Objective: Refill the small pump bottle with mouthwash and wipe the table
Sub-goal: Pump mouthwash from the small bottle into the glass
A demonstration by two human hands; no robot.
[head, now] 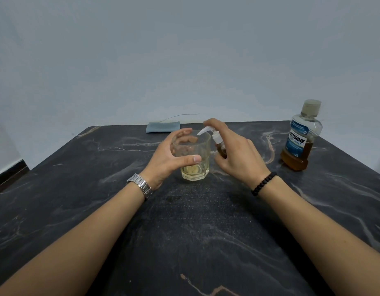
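A clear glass [195,167] with a little pale yellow liquid stands mid-table. My left hand [172,157] grips it, thumb across the front and fingers round the far side. My right hand [236,154] holds the small pump bottle [220,149], which has amber liquid inside and a white pump head. Its nozzle points over the glass rim and my index finger rests on top of the pump. The large mouthwash bottle [300,137], capped and about a third full of amber liquid, stands at the right. A folded blue-grey cloth [162,127] lies at the table's far edge.
The dark marbled table [195,231] ends at a pale wall behind. A thin wire [180,115] runs along the wall just behind the cloth. The table's left edge drops off to the floor and a dark skirting board [7,174].
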